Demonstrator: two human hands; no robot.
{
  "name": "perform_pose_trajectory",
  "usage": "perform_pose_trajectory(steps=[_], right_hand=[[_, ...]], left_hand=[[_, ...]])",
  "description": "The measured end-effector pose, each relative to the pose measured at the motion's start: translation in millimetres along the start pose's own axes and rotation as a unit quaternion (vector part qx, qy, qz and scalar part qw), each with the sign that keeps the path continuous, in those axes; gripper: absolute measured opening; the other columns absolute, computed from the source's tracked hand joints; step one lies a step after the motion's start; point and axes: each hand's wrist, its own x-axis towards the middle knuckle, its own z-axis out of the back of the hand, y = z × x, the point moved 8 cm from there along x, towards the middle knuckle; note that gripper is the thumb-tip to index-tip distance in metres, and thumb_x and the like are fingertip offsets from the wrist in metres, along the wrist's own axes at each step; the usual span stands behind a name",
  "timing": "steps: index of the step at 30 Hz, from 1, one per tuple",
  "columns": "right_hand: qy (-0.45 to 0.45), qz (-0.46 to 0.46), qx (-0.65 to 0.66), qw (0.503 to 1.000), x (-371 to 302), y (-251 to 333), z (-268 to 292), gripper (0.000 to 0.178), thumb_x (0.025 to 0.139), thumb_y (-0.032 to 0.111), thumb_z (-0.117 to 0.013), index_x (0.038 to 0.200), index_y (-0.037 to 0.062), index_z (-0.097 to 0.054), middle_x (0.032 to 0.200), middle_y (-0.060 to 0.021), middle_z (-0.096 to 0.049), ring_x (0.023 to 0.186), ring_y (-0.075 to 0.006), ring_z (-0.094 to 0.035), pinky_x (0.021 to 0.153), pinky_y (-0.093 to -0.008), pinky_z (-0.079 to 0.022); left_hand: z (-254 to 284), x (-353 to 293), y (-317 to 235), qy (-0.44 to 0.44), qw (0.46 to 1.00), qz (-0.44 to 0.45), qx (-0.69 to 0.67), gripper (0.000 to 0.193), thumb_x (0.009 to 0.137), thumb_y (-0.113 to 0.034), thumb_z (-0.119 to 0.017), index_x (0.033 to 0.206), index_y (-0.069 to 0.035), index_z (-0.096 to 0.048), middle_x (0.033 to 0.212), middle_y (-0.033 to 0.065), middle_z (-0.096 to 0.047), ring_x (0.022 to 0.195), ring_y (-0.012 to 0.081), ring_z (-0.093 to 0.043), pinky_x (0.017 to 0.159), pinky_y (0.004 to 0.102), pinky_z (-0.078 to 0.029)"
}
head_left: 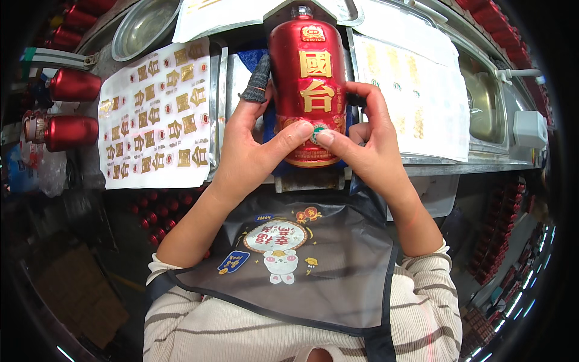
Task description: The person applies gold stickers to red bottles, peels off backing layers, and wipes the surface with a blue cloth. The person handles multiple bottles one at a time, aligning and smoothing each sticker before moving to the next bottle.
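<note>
A glossy red bottle (307,54) with raised gold characters lies in front of me, its neck pointing away. My left hand (256,136) grips its left side, with a dark knitted cover (257,78) on one finger. My right hand (377,142) is wrapped round the right side, a dark cover (356,98) showing on a finger there too. Both thumbs meet low on the bottle's face, pressing at the edges of a small round green-and-white sticker (318,134). The bottle's underside is hidden, as are some of my fingertips.
On the left lies a white sheet (151,179) of gold character decals, with a metal basin (145,30) beyond. Two red bottles (75,84) stick out past it. To the right are a sheet (446,120) with gold and green stickers, a metal tray (488,120) and a white container (531,128).
</note>
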Motion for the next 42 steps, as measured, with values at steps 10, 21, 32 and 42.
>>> perform_pose_trajectory(steps=[10,21,32,42], right_hand=[[0.006,0.014,0.030,0.999,1,-10,5,0.064,0.083,0.019,-0.079,0.132,0.0005,-0.043,0.118,-0.0097,-0.057,0.059,0.0008,-0.049,0.048,-0.0174,-0.039],[0.020,-0.017,0.106,0.994,7,-15,11,0.051,0.089,0.017,-0.074,0.130,-0.0007,-0.047,0.122,-0.0113,-0.055,0.075,-0.0030,-0.060,0.062,-0.0162,-0.047],[0.017,0.014,0.116,0.993,5,-23,11,0.058,0.089,0.016,-0.074,0.137,0.0009,-0.046,0.124,-0.0093,-0.055,0.064,-0.0002,-0.052,0.054,-0.0156,-0.042],[0.040,0.013,0.014,0.999,-14,-16,6,0.075,0.085,0.013,-0.077,0.147,0.0024,-0.038,0.138,-0.0070,-0.048,0.058,0.0033,-0.041,0.050,-0.0149,-0.033]], left_hand=[[-7,0,-7,-0.002,1.000,0.002,0.018,0.065,0.083,-0.019,-0.081,0.134,0.003,-0.047,0.125,0.0150,-0.061,0.117,0.0200,-0.058,0.100,0.0342,-0.046],[-14,2,-16,-0.026,0.997,0.016,0.067,0.060,0.081,-0.016,-0.081,0.128,0.003,-0.049,0.118,0.0157,-0.063,0.108,0.0191,-0.062,0.092,0.0329,-0.051],[-9,-1,-12,-0.003,0.998,-0.002,0.055,0.067,0.081,-0.019,-0.082,0.133,0.005,-0.047,0.126,0.0165,-0.060,0.117,0.0213,-0.058,0.101,0.0358,-0.046],[4,-18,0,0.036,0.997,-0.013,0.064,0.087,0.081,-0.021,-0.083,0.149,0.004,-0.035,0.147,0.0174,-0.046,0.137,0.0230,-0.043,0.115,0.0363,-0.031]])
